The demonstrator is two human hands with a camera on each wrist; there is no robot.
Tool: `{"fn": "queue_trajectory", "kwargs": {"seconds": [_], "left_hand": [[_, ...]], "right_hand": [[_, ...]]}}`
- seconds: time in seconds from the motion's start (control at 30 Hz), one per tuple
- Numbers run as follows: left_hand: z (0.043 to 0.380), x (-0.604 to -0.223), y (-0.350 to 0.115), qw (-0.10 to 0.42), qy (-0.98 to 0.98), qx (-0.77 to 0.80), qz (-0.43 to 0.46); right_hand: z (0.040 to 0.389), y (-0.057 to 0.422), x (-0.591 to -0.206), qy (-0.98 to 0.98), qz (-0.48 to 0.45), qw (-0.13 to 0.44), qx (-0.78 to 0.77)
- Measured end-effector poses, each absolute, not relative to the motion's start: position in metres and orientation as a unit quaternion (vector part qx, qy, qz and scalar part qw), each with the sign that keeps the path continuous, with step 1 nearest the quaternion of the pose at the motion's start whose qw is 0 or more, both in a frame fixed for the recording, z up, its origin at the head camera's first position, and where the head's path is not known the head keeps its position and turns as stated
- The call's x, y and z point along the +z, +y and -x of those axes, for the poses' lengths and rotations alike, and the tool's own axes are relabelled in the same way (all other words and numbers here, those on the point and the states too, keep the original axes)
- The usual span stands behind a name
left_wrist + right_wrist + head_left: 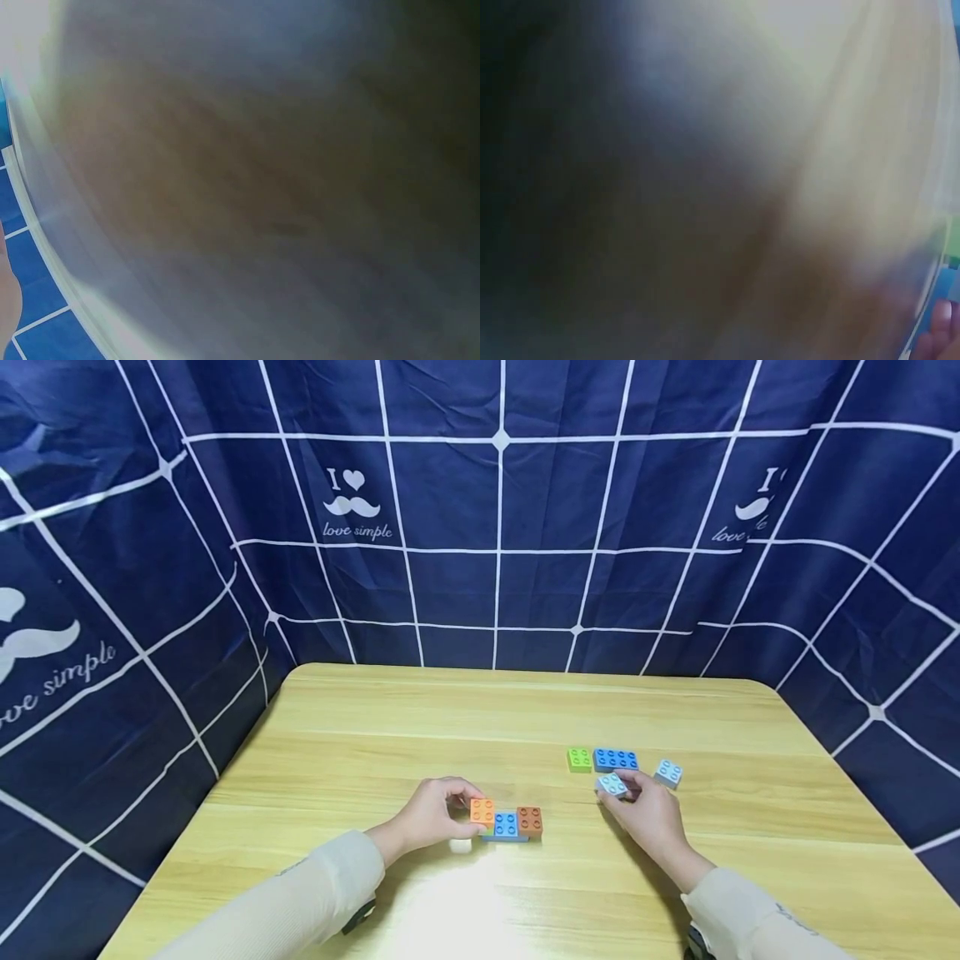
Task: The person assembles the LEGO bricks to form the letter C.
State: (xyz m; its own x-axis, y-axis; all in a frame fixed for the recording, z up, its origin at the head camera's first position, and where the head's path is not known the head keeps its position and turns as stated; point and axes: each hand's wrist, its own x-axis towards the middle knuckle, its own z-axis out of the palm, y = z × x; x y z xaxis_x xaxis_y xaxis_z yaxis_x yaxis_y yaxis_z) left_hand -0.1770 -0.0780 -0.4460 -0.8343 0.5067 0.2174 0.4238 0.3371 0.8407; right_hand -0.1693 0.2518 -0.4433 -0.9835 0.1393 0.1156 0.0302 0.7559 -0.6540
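Observation:
In the head view my left hand grips the left end of a small toy brick build, thumb at the near side and fingers at the far side of an orange brick. Right of it in the same build are a blue brick and a reddish-brown brick; a bit of green shows under the orange one. My right hand pinches a light blue brick between thumb and fingers, in front of the loose bricks. A blurred close surface fills most of both wrist views, hiding the bricks held.
Beyond my right hand lie a lime green brick, a longer blue brick and another light blue brick. A small white piece is beside my left thumb. A dark blue gridded curtain encloses the wooden table.

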Motion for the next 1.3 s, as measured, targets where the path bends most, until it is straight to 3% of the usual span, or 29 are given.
{"fn": "queue_trajectory", "kwargs": {"seconds": [0.6,0.97,1.3], "left_hand": [[0.176,-0.45,-0.081,0.047,0.822,0.494,-0.282],[0.177,-0.452,-0.082,0.039,0.819,0.494,-0.29],[0.177,-0.453,-0.083,0.027,0.818,0.488,-0.303]], "right_hand": [[0.169,0.206,-0.427,-0.878,-0.079,0.124,0.456],[0.162,0.167,-0.42,-0.84,-0.139,0.041,0.522],[0.159,0.141,-0.421,-0.827,-0.242,0.017,0.508]]}}
